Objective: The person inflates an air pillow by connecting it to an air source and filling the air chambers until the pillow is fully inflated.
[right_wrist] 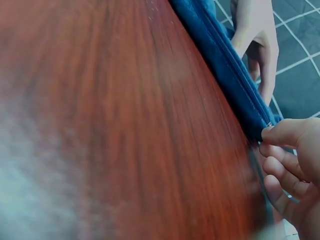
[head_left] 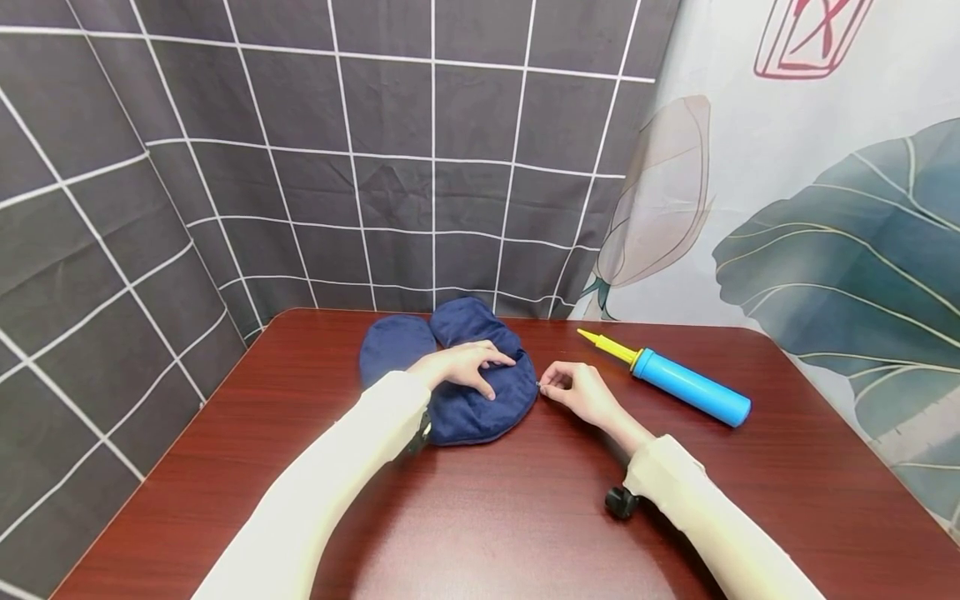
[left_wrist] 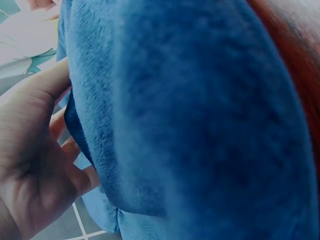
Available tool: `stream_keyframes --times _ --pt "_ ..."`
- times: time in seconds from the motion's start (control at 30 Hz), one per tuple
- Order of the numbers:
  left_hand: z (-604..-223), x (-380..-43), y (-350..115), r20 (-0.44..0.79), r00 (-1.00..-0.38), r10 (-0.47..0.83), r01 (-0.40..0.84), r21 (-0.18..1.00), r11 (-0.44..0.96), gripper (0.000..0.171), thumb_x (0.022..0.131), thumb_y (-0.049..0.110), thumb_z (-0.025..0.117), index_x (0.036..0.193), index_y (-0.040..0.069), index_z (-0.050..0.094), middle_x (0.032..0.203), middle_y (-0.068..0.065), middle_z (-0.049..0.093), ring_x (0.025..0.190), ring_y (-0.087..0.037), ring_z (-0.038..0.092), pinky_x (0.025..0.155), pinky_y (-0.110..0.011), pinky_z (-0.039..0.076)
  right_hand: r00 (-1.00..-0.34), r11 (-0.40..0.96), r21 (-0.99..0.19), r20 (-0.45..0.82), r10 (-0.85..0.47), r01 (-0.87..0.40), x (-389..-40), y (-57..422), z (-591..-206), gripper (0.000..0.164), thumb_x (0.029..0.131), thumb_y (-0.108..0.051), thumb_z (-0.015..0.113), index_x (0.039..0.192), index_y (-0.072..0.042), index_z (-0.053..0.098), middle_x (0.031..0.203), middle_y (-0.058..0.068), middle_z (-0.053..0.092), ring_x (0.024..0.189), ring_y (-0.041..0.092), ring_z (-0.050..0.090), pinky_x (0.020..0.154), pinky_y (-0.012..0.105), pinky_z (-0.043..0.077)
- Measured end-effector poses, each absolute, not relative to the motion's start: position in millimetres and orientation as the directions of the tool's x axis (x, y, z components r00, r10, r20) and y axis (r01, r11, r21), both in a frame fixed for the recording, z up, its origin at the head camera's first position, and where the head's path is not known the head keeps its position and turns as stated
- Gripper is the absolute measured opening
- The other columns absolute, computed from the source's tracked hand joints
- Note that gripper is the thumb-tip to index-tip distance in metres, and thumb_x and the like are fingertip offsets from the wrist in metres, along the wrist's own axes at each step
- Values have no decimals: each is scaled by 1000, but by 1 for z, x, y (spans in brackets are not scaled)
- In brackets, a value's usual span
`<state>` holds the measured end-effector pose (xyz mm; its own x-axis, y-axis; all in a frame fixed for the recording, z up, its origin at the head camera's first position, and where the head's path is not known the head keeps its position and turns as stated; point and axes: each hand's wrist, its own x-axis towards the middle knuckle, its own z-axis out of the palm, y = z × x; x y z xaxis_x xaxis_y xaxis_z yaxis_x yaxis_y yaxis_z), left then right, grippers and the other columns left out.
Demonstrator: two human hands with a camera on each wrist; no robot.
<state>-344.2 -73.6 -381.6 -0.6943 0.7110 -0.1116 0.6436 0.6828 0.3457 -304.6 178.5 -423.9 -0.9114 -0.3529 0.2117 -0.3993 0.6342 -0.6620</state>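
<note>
A navy plush neck pillow [head_left: 480, 417], U-shaped, lies at the back middle of the table. My left hand [head_left: 463, 367] rests on top of it, thumb and fingers spread apart. In the left wrist view the blue plush [left_wrist: 200, 110] fills most of the picture, with that hand [left_wrist: 35, 160] along its side. At the pillow's right edge my right hand [head_left: 581, 390] pinches a small metal zipper pull [head_left: 539, 385] between thumb and index finger. The right wrist view shows the zipper seam [right_wrist: 235, 65] running along the pillow's side up to those fingertips [right_wrist: 270, 132].
A blue hand pump [head_left: 693, 387] with a yellow nozzle lies on the table right of my right hand. The dark red wooden table [head_left: 480, 517] backs onto a grey grid-patterned cloth [head_left: 390, 192] and a leaf-printed curtain [head_left: 675, 292].
</note>
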Motion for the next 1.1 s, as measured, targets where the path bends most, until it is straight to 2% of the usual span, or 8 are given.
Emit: stream_keyframes --times 0.2,0.5,0.87,1.1 --pt "-378 -342 -73 -123 -693 710 640 348 685 68 79 26 83 141 17 55 126 -9 58 111 -22 60 100 -30 45 -908 639 -650 226 -354 -411 -298 179 -424 4 88 -14 73 85 -13 70 78 -1 69 70 9 60 67 20 49" --pt "-377 -340 -72 -144 -706 694 622 344 704 68 80 26 82 142 20 54 127 -8 57 111 -21 59 100 -28 45 -873 604 -651 207 -442 -460 -288 179 -425 5 88 -14 72 84 -14 70 76 -4 66 70 7 58 68 20 50" --pt "-376 -333 -61 -136 -782 608 553 299 778 67 79 33 82 140 19 57 128 -10 60 122 -23 55 105 -34 43 -901 646 -636 212 -379 -422 -293 187 -425 8 87 -12 72 83 -17 69 77 -2 67 69 8 57 67 20 49" --pt "-378 -327 -58 -94 -826 556 512 288 809 67 77 34 83 137 18 60 124 -10 62 121 -24 57 104 -40 46 -906 651 -636 224 -358 -414 -298 188 -425 6 87 -12 73 84 -16 69 78 -1 67 69 11 58 66 21 48"
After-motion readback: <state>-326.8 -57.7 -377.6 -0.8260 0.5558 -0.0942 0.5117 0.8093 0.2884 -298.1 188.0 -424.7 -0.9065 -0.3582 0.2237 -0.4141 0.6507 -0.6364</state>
